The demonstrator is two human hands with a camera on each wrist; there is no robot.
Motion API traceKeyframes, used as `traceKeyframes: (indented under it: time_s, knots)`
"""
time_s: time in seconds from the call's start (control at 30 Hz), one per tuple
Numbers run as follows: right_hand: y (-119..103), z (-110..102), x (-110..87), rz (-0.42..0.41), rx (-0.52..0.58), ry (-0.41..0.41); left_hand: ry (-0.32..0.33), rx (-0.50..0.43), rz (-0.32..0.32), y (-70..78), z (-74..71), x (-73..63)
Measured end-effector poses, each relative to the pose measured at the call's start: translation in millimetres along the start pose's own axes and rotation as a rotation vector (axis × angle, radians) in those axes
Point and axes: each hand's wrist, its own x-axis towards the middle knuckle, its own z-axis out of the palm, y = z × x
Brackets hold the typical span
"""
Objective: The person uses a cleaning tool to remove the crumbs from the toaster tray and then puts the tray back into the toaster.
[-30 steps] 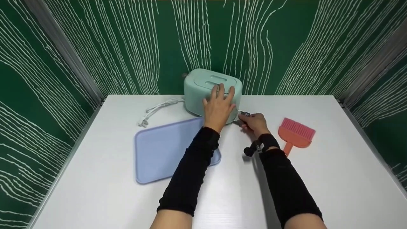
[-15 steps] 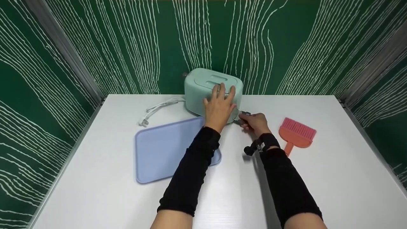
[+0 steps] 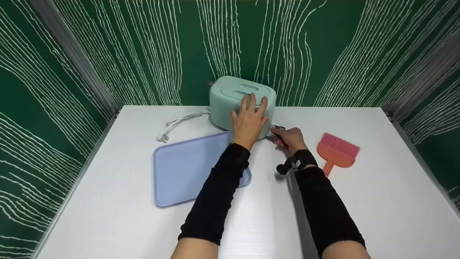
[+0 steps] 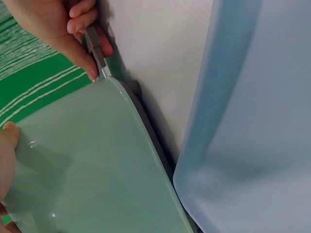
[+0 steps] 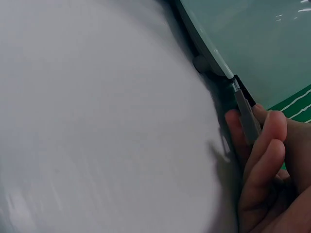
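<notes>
A mint-green toaster (image 3: 222, 104) stands against the back wall, its two slots on top. My left hand (image 3: 248, 122) rests on its near side, fingers spread and reaching up over the top edge near the right end. At the toaster's lower right end, my right hand (image 3: 293, 138) pinches the grey edge of a crumb tray (image 5: 249, 119). In the right wrist view a thin metal part joins that grey edge to the toaster's base. How far the tray reaches inside is hidden by the toaster body.
A light blue serving tray (image 3: 183, 172) lies in front of the toaster, partly under my left arm. Left of the toaster, its white cord and plug (image 3: 163, 137) lie on the white table (image 3: 388, 187). A pink-and-orange brush (image 3: 337, 153) lies right of my right hand.
Both hands keep their places on the toaster and the crumb tray. The whole head view shifts very slightly; no object visibly moves on the table.
</notes>
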Motion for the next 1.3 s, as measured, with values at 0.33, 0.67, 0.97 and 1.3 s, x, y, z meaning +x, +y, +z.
traceKeyframes:
  time_s: [0.33,0.67,0.97,1.3]
  knots:
    - [-6,-10,-2.4,0.019,0.013,-0.019,0.005,0.003,0.006,4.8,-5.6,3.6]
    - [-7,-20,-4.7,0.011,0.012,-0.045,0.045,0.002,0.013,5.4,-8.7,5.8]
    - [3,-30,-12.0,0.036,0.003,-0.09,0.05,-0.001,0.005,4.6,-2.3,0.1]
    - [9,-34,-11.1,0.028,-0.016,-0.095,0.006,-0.023,-0.004,4.5,-2.4,-0.7]
